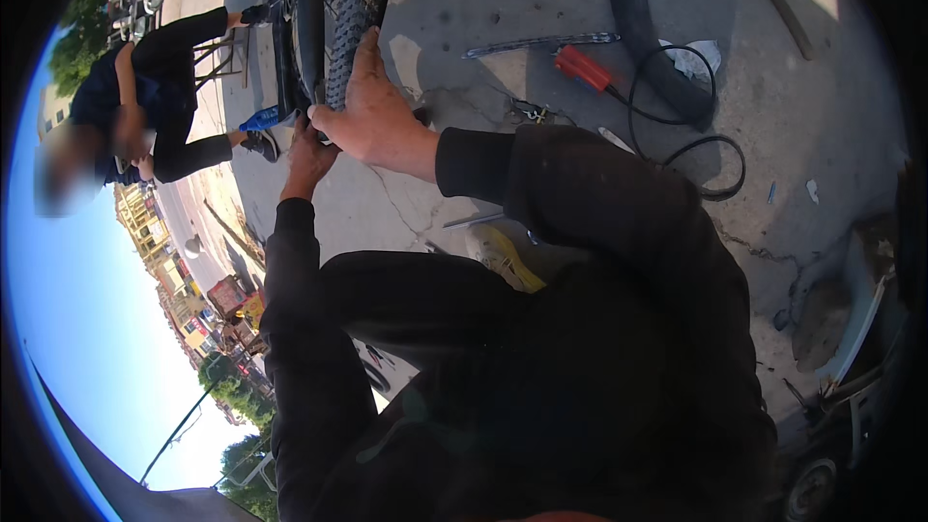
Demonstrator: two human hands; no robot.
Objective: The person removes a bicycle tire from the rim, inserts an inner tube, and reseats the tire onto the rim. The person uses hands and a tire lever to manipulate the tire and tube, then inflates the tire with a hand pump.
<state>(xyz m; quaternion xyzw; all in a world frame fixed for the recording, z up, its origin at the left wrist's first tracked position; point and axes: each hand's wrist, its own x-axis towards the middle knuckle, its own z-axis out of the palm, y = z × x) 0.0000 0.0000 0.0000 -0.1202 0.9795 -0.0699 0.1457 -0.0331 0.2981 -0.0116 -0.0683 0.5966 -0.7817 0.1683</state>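
knobby tyre (362, 14) stretches lengthwise ahead of both hands, nearer right hand (372, 121) spread against it, left hand (308, 162) curled, grip unclear

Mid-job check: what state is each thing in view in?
Knobby tire: inflation unclear
Right hand: on the tire, thumb spread, grip unclear
Left hand: beside the tire, fingers partly hidden
Red device: lying on the ground
Black cable: looped
Black tube: lying bent
White sheet: crumpled
Other person: seated
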